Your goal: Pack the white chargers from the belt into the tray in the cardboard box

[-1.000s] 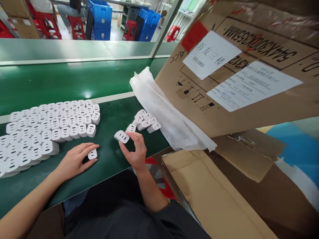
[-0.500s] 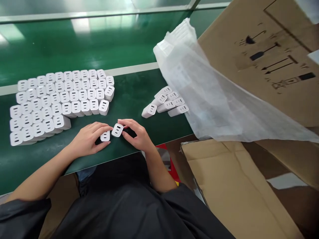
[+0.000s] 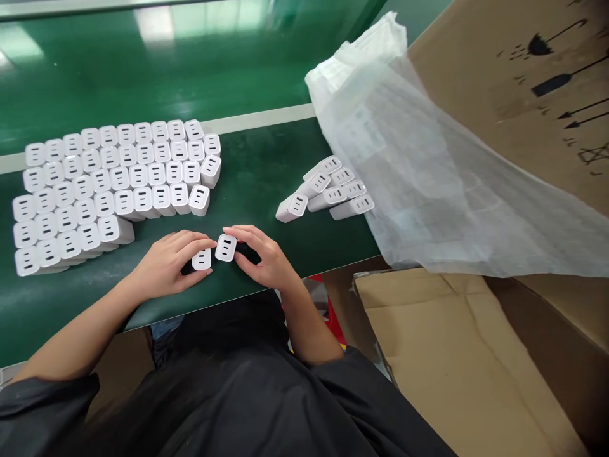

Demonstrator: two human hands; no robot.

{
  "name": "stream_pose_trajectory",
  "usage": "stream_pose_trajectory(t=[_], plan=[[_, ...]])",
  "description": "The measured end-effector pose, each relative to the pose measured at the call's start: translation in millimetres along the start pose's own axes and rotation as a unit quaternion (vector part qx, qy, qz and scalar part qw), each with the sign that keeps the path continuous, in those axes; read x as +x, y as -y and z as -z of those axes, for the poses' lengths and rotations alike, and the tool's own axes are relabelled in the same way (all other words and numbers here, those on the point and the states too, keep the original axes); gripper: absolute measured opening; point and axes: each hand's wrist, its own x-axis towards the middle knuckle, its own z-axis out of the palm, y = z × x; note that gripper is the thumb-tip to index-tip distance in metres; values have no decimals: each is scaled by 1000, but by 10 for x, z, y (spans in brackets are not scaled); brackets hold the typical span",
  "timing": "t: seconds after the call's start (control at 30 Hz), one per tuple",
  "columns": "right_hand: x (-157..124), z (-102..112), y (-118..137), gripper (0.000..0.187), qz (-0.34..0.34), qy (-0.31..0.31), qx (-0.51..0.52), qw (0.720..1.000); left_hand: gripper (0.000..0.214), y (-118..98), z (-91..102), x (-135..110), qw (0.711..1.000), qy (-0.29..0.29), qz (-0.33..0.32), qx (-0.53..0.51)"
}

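White block (image 3: 226, 247) near the front edge of the table, slotted end toward the camera; right hand (image 3: 266, 261) has its fingers (image 3: 247, 234) closed around it. Can't tell if it is lifted. Second white block (image 3: 202, 259) just beside it, pinched between thumb and fingers of left hand (image 3: 169, 265). Can't tell if the two blocks touch.

Table (image 3: 257, 171) is dark green, smooth, set at a slant in view. Packed block rows (image 3: 101, 181) on its left side, slotted ends up, front edge stepped. Small block cluster (image 3: 333, 195) on the right, leaning, next to a translucent white plastic sheet (image 3: 404, 165).

Pale strip (image 3: 266, 117) runs along the back; beyond it, a glossy green surface (image 3: 118, 76) with bright window-like reflections. Grey rail (image 3: 71, 8) at top.

Right side: big cardboard box (image 3: 476, 82), tilted, black umbrella and arrow marks, sheet hanging in front. Below, a creased cardboard flap (image 3: 438, 336). Red item (image 3: 335, 322) partly visible under the table edge, too hidden to identify. Dark clothing (image 3: 247, 387) of the wearer fills the bottom.
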Motion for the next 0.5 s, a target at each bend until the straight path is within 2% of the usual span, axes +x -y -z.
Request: stream_pose_trajectory(t=[0.13,0.27,0.37,0.5], plan=[[13,10,11,40,56,24,-28,998,36,23,-4,-14,1000,-11,-15,6],[-23,-35,9,27,28,-24,-106,994,36,58,0,-26,1000,-19,0,16],[-52,-64,16,26,-19,-98,-201,974,38,74,0,-22,999,-33,13,21],[-78,-37,5,22,-78,-227,-295,925,38,88,-7,-19,999,-45,6,22]])
